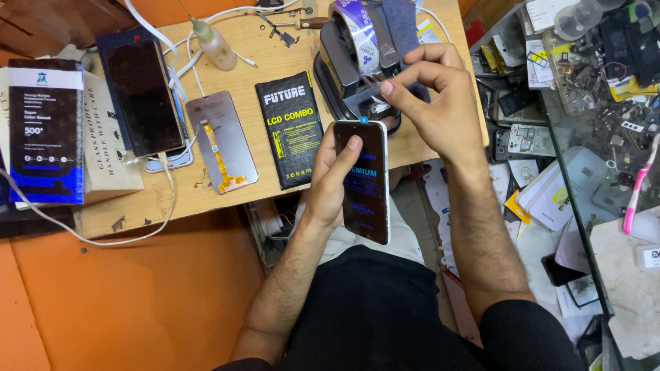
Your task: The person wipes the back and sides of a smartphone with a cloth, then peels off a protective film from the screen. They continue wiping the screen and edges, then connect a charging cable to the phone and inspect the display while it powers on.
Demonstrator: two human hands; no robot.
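Phone [364, 182] in left hand [330, 180] (upright)

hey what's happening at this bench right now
A person sits at a wooden bench doing phone work. Their left hand holds a smartphone upright over their lap, thumb on its dark screen. Their right hand pinches a clear strip of tape pulled from the tape dispenser just behind the phone. On the bench lie a black screen package, a bare display panel with an orange flex cable, and another phone.
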